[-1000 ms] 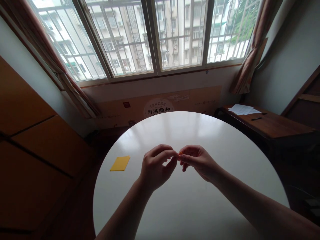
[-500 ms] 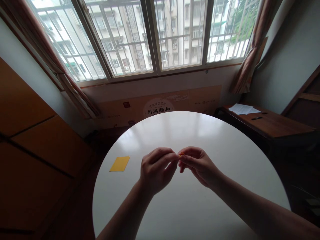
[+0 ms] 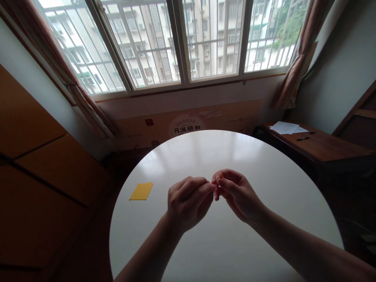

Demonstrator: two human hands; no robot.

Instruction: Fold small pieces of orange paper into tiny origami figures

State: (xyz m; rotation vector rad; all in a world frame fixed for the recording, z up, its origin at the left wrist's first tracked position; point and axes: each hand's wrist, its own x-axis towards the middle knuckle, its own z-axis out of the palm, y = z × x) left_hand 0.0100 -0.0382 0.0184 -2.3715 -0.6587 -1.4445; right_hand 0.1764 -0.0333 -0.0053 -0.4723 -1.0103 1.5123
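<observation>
My left hand (image 3: pixel 188 201) and my right hand (image 3: pixel 236 194) meet fingertip to fingertip above the middle of a round white table (image 3: pixel 264 235). Both are closed in a pinch around a tiny orange piece (image 3: pixel 219 178), most of it hidden by my fingers. A yellow square of paper (image 3: pixel 141 191) lies flat on the table to the left of my left hand, apart from it.
A dark wooden side table (image 3: pixel 320 147) stands at the right with white sheets (image 3: pixel 286 127) and a black pen (image 3: pixel 302 138) on it. A barred window and curtains are behind, a printed cardboard panel (image 3: pixel 188 125) leans under the sill, wooden cabinets on the left.
My left fingers have curled tighter and both hands have shifted slightly right, with less of the orange piece showing.
</observation>
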